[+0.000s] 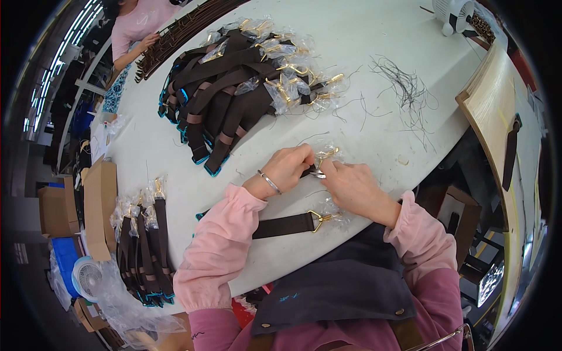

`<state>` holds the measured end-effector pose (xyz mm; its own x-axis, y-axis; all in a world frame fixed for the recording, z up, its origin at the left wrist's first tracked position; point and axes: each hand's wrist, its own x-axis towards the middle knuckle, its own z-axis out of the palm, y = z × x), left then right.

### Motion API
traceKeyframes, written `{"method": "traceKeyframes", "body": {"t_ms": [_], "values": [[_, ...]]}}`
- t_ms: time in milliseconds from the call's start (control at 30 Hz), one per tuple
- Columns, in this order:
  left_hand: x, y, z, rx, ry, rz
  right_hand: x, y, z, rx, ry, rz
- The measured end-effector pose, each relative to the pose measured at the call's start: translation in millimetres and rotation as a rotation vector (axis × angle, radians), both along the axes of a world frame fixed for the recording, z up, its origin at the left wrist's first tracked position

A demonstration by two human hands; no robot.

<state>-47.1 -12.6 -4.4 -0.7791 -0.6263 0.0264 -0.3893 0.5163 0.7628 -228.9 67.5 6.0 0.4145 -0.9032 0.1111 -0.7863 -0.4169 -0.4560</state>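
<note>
Both of my hands meet over the white table (363, 131) at a dark brown webbing strap (307, 171) with a gold-coloured metal clasp (328, 154) in clear plastic. My left hand (285, 168), a silver bangle on its wrist, pinches the strap just below the clasp. Small silver thread snips (318, 174) poke out from the closed fingers of my right hand (355, 186), their tips against the strap. Closer to me lies another brown strap (284, 227), its gold ring (318, 221) pointing right and part of it under my left sleeve.
Beyond my hands is a large heap of similar straps (234, 88); a smaller bundle (146, 251) lies at the left edge. Loose dark threads (407, 88) are scattered at right. A co-worker's hand (150, 40) touches brown strips (175, 38). A white fan (453, 13) stands far right.
</note>
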Motion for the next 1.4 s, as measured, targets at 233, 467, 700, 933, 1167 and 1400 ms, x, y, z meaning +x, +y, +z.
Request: {"method": "traceKeyframes", "body": {"t_ms": [233, 467, 700, 933, 1167, 1400], "values": [[-1.9, -2.0, 2.5, 0.31, 0.039, 0.105, 1.1, -3.5, -1.6, -0.076, 0.051, 0.037], [-2.7, -2.8, 1.7, 0.432, 0.08, 0.126, 2.3, -4.3, -1.8, -0.081, 0.06, 0.032], [-4.3, -3.1, -4.6, 0.451, 0.149, 0.138, -0.8, -5.8, 1.2, -0.037, 0.039, 0.054], [2.8, -7.9, 7.6, 0.38, 0.273, 0.346, -7.6, -8.0, 13.8, 0.048, -0.139, 0.008], [46.8, 33.9, 24.4, -0.473, -0.361, 0.135, -24.5, -38.8, 1.0, 0.017, 0.036, -0.075], [86.0, 28.8, 19.2, 0.028, -0.321, 0.251, -31.4, -60.7, 17.6, 0.293, -0.029, -0.119]]}}
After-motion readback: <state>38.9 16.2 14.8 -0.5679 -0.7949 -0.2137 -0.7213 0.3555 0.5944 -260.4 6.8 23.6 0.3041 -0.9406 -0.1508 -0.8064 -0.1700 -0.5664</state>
